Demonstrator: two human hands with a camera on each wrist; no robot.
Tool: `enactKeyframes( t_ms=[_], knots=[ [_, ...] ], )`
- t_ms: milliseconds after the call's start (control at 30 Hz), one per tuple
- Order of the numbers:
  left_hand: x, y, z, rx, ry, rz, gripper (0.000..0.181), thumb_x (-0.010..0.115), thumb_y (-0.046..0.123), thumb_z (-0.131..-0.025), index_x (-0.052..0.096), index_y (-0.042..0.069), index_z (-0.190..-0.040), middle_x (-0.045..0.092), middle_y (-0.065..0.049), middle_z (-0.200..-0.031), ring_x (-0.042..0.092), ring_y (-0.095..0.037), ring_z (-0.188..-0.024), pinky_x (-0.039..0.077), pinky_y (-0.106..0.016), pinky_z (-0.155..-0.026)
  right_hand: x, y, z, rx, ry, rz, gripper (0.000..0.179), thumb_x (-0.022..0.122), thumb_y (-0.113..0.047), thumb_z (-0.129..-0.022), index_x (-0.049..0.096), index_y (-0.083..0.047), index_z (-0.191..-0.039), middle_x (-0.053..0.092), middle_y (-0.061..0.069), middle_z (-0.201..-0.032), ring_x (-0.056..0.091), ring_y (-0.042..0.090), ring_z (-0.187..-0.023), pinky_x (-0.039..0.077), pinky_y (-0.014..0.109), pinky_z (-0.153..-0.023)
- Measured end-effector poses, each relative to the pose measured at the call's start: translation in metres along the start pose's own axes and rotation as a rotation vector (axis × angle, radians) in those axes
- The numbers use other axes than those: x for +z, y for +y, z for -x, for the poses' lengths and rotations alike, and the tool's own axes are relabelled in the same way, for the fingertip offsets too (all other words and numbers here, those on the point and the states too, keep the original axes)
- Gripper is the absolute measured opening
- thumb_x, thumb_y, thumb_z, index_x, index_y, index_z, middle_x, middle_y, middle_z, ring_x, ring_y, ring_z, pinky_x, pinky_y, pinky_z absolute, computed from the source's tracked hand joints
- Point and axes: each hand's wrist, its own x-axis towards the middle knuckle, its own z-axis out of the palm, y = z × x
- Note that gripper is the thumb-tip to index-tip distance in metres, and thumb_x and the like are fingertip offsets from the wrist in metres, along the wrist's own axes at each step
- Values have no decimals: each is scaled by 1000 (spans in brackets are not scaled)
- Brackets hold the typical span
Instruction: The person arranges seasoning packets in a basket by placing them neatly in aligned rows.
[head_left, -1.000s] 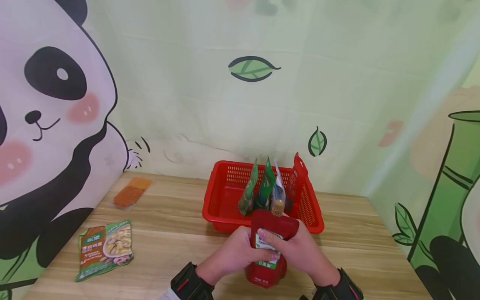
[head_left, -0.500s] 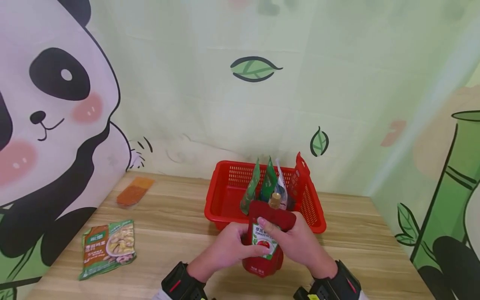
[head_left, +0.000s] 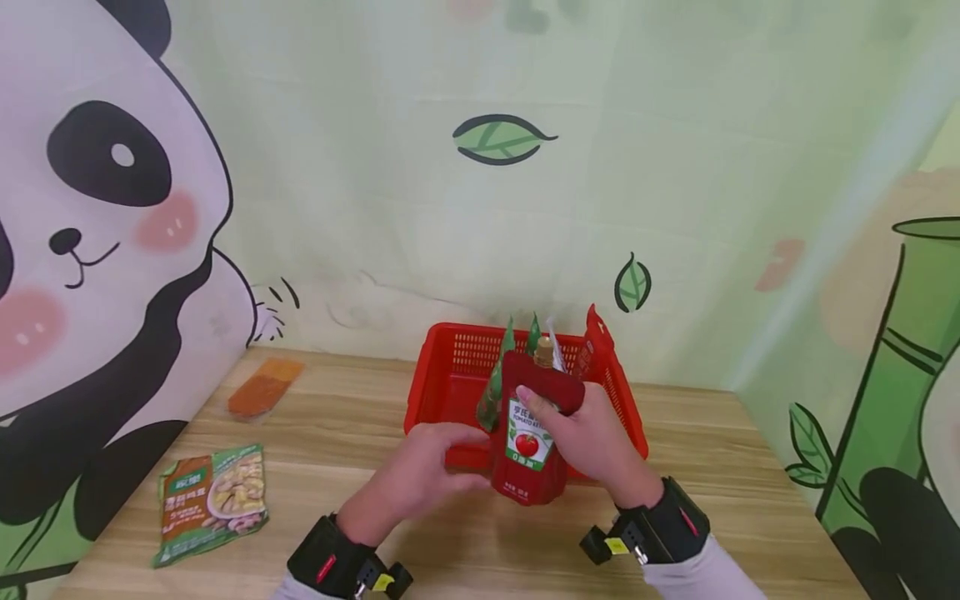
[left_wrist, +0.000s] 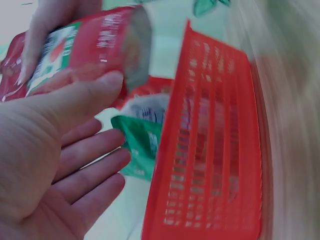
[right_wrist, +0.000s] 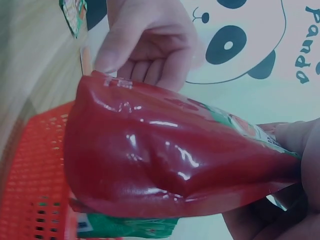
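Observation:
My right hand (head_left: 600,437) grips a red tomato ketchup pouch (head_left: 525,475) by its upper right side, thumb across the front by the label. The pouch is upright, gold cap up, in front of the red basket (head_left: 431,387). At the pouch's lower left is my left hand (head_left: 420,467); in the left wrist view its fingers (left_wrist: 90,160) are spread and relaxed, with the thumb along the pouch's base. Behind the pouch, green packets (head_left: 495,387), a white packet and a red packet (head_left: 596,346) stand in the basket, partly hidden.
A green and brown food packet (head_left: 212,502) lies flat at the table's left. Farther back lies a small orange-brown packet (head_left: 264,387). A cloth backdrop with a panda (head_left: 112,158) hangs behind the wooden table (head_left: 675,517).
The ketchup pouch has risen in view toward the basket with my right hand. My left hand has let go of the pouch, its fingers opening, and shifted to the left.

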Motion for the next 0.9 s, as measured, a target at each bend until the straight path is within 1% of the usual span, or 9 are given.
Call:
enactKeyframes(
  t_ms=[100,200,267,367,433,467,633,767,900],
  knots=[
    [1,-2,-3,14,78,-130,52,87,25,-82,69,14,-129,74,-3,-122,69,-21,-110,62,-40,-88,0,-5,-11,-5,1,29,49,76,-41,-91,62,-14,-130,76,5,-114,74,20,-95,63,40,-80],
    [4,-3,-6,27,132,-265,51,88,23,-81,69,10,-127,73,-7,-122,69,-24,-111,61,-42,-90,1,-9,-20,0,12,59,48,76,-43,-91,63,-14,-128,76,4,-110,74,19,-92,63,39,-80],
    [7,-3,-8,23,149,-327,52,88,24,-81,69,10,-127,73,-7,-122,69,-24,-112,61,-43,-91,1,-10,-24,7,20,76,48,76,-45,-91,64,-14,-126,76,4,-108,74,19,-90,63,38,-79],
    [9,-4,-10,10,147,-353,53,88,26,-81,69,10,-128,73,-7,-123,69,-24,-113,61,-43,-91,1,-10,-27,18,28,78,48,77,-45,-90,65,-15,-125,76,3,-108,74,19,-89,63,38,-79],
    [9,-4,-11,-3,139,-305,54,88,27,-81,68,10,-129,73,-6,-123,70,-23,-111,61,-42,-90,1,-9,-27,29,27,69,49,77,-46,-89,64,-15,-125,76,2,-109,73,19,-90,63,39,-78],
    [9,-5,-11,-14,131,-264,55,88,27,-81,68,11,-129,73,-5,-123,70,-23,-110,62,-41,-89,1,-9,-27,34,24,60,50,78,-46,-88,64,-16,-126,76,2,-109,74,20,-91,63,39,-78],
    [3,-5,-12,-52,80,-13,65,89,33,-79,63,14,-135,71,-3,-127,68,-21,-110,62,-40,-86,-1,-6,-24,58,1,12,56,79,-49,-86,60,-19,-129,74,2,-114,73,22,-95,63,39,-80],
    [2,-4,-13,-44,30,126,73,88,44,-78,61,16,-139,69,2,-129,66,-20,-113,62,-42,-88,-1,-3,-21,66,-20,-29,57,80,-50,-85,60,-21,-129,73,1,-115,72,23,-97,63,39,-80],
    [6,-1,-15,-8,2,237,68,86,47,-80,62,21,-138,70,8,-126,67,-16,-113,61,-38,-90,0,-3,-18,56,-43,-43,56,80,-51,-85,61,-22,-128,73,0,-113,73,23,-97,63,39,-78]
  ],
)
